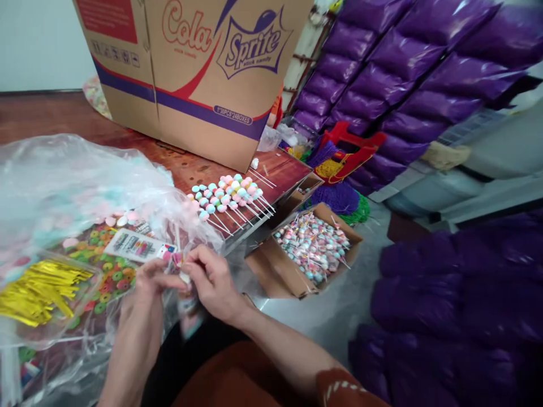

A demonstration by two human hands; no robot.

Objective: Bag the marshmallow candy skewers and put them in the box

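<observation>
A person sits at a wooden worktop (292, 164), seen from above. Both hands meet at the near edge, low in the middle of the view. The left hand (148, 282) and the right hand (212, 282) have their fingertips pinched together on a small candy skewer (183, 277), a white stick with a blurred pink piece at its top. Both hands are closed around it; the skewer's lower part is a blur below the fingers.

Just left of the hands lies a big clear plastic bag (76, 186) holding pastel candies and colourful ring sweets (108, 268). A small clear tub of gold twist ties (38, 291) sits at the far left.

Beyond the hands, a row of finished skewers (227, 198) of pink, blue and white candies lies on the worktop. Behind them stands a large cardboard box (190, 68) printed "Cola" and "Sprite".

Beside the worktop, on the floor, an open carton (292, 271) holds wrapped candy sticks. Purple bags (407, 73) are stacked along the right.
</observation>
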